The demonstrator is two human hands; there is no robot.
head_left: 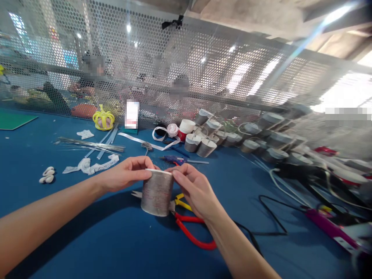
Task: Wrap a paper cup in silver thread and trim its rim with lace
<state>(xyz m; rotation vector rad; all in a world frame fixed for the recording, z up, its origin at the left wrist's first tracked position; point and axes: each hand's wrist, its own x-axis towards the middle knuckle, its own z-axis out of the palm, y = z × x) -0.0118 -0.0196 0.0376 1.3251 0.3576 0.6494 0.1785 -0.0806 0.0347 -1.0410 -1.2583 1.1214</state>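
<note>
Between my two hands is a small grey cup-shaped pot (157, 193) with a white rim, its side rough and streaked. My left hand (132, 173) pinches the rim on the left, thumb outside and fingers behind. On the right side of the rim, my right hand (193, 184) grips it the same way. What is inside the pot is hidden. Behind and below it lie red-handled scissors (197, 236), their blade tips showing to the left, and a tool with yellow handles (183, 202). A blue glue gun (174, 159) lies just beyond my hands.
Many similar pots (207, 147) stand at the back right. Thin wires (93, 145), white lace (90, 166), shell-like pieces (47, 175) and a yellow crown-shaped piece (103, 119) lie left. A purple power strip (331, 228) with black cable sits right. A perforated metal screen (174, 62) closes the back.
</note>
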